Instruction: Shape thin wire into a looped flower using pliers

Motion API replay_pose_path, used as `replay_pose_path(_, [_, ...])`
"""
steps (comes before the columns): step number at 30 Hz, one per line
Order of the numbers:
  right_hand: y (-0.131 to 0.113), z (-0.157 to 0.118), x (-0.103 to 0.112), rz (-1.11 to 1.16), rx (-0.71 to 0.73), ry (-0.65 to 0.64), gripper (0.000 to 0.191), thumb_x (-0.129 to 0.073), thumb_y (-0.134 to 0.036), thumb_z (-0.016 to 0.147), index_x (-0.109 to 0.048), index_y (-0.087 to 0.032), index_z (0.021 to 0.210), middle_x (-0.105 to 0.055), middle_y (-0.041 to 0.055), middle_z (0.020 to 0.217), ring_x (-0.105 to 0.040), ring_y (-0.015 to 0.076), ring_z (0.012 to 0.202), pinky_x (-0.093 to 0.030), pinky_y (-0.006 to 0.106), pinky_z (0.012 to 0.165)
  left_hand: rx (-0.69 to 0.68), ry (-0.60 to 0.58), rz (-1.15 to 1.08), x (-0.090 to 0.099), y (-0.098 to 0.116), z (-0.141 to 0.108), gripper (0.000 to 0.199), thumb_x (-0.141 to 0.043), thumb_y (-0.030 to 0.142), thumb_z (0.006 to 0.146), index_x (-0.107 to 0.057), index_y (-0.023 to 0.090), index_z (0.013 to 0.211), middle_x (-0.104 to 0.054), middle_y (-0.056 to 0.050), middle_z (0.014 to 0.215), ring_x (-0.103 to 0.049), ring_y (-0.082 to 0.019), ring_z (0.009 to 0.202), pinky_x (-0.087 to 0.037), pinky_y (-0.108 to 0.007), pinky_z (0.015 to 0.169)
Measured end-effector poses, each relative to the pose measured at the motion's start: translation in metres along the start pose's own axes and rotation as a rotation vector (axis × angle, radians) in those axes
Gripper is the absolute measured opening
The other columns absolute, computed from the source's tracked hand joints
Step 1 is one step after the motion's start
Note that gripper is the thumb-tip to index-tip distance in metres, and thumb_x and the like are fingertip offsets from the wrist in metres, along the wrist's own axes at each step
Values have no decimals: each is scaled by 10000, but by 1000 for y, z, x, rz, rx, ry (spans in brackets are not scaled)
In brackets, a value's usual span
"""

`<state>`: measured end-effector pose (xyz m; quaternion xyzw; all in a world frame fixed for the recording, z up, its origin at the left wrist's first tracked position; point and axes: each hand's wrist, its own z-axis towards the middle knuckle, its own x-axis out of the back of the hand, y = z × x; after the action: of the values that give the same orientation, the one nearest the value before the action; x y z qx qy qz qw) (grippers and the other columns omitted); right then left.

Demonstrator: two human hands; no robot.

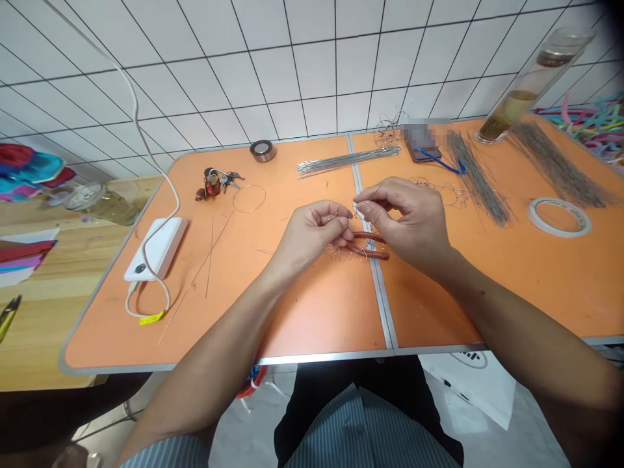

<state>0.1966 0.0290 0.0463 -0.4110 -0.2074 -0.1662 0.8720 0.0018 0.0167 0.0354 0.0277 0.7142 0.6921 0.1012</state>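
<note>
Near the seam of the orange table (312, 305), my left hand (319, 231) pinches a piece of thin wire between thumb and forefinger. Close beside it on the right, my right hand (407, 218) has thumb and forefinger together at the same thin wire, too fine to follow clearly. Red-handled pliers (373, 253) lie on the table beneath both hands, their jaws hidden by my left hand. Thin curled wire bits (346, 255) lie around the pliers.
Behind my hands are a bundle of straight wires (348, 161), black tape (262, 151), keys (223, 181) and a phone (422, 143). A white power bank (158, 250) is left; wire bundles (480, 179), white tape (559, 217) and a glass bottle (511, 107) stand or lie right.
</note>
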Motion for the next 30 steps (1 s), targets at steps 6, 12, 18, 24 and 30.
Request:
replay_pose_path(6, [-1, 1, 0, 1, 10, 32, 127, -703, -249, 990, -807, -289, 931, -802, 29, 916, -716, 231, 835, -598, 408, 813, 36, 15, -66, 4, -1, 2, 95, -796, 231, 839, -745, 153, 853, -775, -56, 715, -667, -110, 553, -531, -209, 566])
replay_pose_path(12, [6, 1, -4, 11, 80, 61, 115, -704, -213, 966, -799, -260, 923, -803, 23, 884, -715, 202, 773, -596, 365, 744, 57, 2, -59, 7, 1, 2, 158, -823, 269, 822, -726, 155, 874, -787, -48, 739, -674, -113, 562, -551, -219, 577])
replay_pose_path(18, [5, 0, -4, 6, 80, 56, 128, -698, -190, 964, -802, -251, 922, -797, 24, 877, -708, 196, 774, -584, 355, 742, 62, -6, -30, 6, 2, 2, 182, -802, 269, 839, -745, 159, 972, -774, -28, 723, -637, -94, 521, -489, -195, 517])
replay_pose_path(24, [3, -1, -5, 28, 19, 61, 108, -712, -204, 959, -809, -249, 942, -797, 36, 910, -712, 201, 793, -593, 357, 754, 42, -39, 23, 2, 1, 1, 144, -754, 231, 842, -762, 144, 956, -740, -15, 693, -584, -78, 488, -466, -201, 503])
replay_pose_path(30, [4, 0, -6, 129, -88, 54, 71, -736, -255, 947, -802, -229, 951, -787, 33, 886, -704, 185, 769, -591, 336, 722, 20, -46, 45, 0, -2, 0, 128, -778, 209, 807, -745, 157, 918, -731, -10, 690, -535, -72, 482, -423, -207, 472])
